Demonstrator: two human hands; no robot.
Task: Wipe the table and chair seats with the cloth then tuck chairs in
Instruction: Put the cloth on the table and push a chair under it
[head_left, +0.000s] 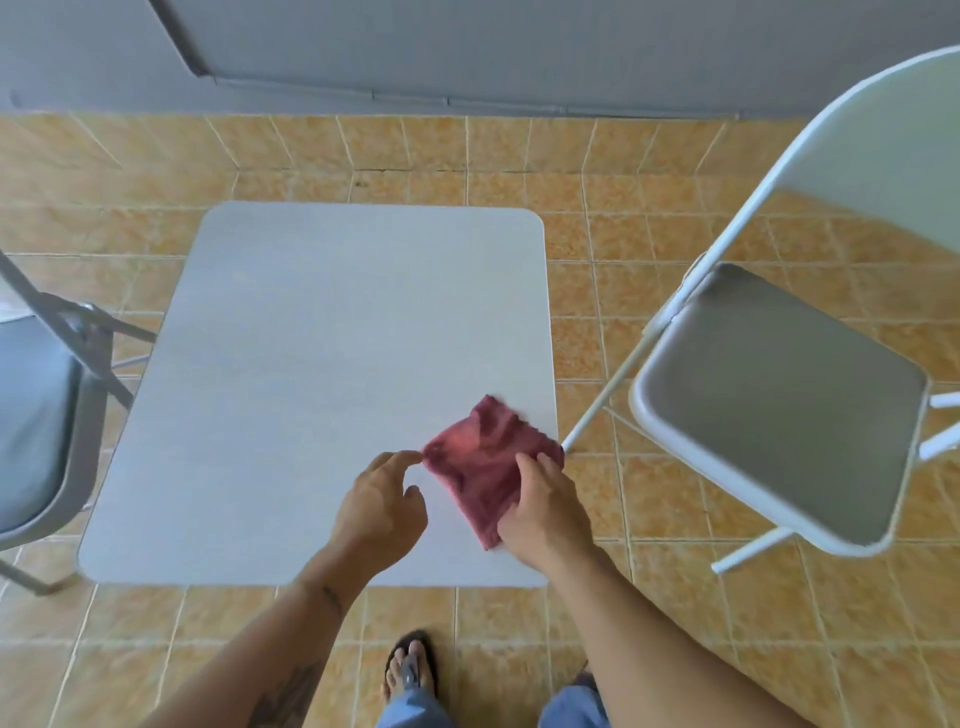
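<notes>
Red cloth (480, 460) lower right on counter (311, 364); right hand (543, 512) flat on it, left hand (382, 506) open, fingertip touching corner.

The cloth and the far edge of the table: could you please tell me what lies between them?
Nothing: in the head view the table is bare from the red cloth to its far edge.

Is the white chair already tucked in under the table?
No, the white chair stands apart from the table, its seat fully out over the floor tiles.
</notes>
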